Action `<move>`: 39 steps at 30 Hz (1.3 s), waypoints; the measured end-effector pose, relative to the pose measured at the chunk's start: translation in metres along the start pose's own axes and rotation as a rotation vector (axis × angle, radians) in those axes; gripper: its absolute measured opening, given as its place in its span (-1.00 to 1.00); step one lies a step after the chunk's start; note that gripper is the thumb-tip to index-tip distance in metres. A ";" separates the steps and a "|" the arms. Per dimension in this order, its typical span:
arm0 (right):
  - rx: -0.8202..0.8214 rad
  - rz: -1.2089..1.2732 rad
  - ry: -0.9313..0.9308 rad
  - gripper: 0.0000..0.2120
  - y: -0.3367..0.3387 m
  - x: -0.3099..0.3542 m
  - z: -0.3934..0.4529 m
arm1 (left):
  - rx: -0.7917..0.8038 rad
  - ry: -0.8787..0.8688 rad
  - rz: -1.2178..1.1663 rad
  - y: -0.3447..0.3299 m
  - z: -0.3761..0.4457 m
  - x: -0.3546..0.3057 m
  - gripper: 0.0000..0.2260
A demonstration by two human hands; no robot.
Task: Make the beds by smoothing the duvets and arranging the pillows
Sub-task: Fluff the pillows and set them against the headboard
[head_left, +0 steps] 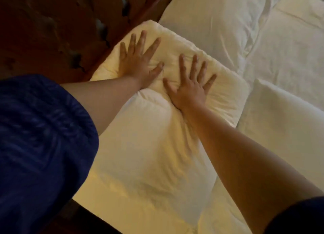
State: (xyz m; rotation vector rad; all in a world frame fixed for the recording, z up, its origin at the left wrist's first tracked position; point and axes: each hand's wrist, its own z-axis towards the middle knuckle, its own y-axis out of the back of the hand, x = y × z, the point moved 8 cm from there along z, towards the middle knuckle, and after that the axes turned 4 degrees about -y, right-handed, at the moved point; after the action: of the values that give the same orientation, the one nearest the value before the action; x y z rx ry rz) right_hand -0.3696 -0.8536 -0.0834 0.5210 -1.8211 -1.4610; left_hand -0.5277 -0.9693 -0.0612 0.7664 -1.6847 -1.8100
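Palms (pixel 135 61) (pixel 190 88) flat on soft, creased pillow (pixel 222 93)

The far pillow (pixel 219 18) is cut off by the top edge. The duvet (pixel 289 58) runs out past the right edge. The dark headboard (pixel 52 23) at far left is blurred, its carving unreadable.
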 end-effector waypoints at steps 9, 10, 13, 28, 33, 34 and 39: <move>0.085 -0.089 -0.088 0.03 -0.031 -0.091 0.002 | 0.142 -0.005 0.109 -0.065 0.012 -0.016 -0.28; 0.132 -0.085 -0.151 0.07 -0.031 -0.102 -0.004 | 0.199 0.001 0.081 -0.061 0.012 -0.019 -0.26; 0.283 -0.061 -0.265 0.06 -0.021 -0.107 -0.024 | 0.357 0.059 -0.048 -0.030 -0.012 -0.028 -0.18; 0.310 -0.103 0.086 -0.21 -0.101 0.004 -0.168 | 0.227 0.133 0.135 -0.065 -0.200 -0.014 -0.29; 0.529 -0.049 0.110 -0.15 -0.070 0.000 -0.181 | 0.321 0.121 0.076 -0.028 -0.228 -0.006 -0.19; 0.535 -0.038 0.124 -0.15 -0.061 0.000 -0.195 | 0.310 0.158 0.074 -0.015 -0.246 0.001 -0.19; 0.395 -0.103 0.185 -0.05 -0.039 -0.031 -0.272 | 0.332 0.238 0.017 0.013 -0.316 0.036 -0.21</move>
State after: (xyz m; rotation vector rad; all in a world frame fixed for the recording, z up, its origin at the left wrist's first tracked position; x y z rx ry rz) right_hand -0.1502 -1.0213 -0.1062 0.9253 -1.9614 -1.0747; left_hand -0.3239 -1.2133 -0.0667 1.0570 -1.8423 -1.3791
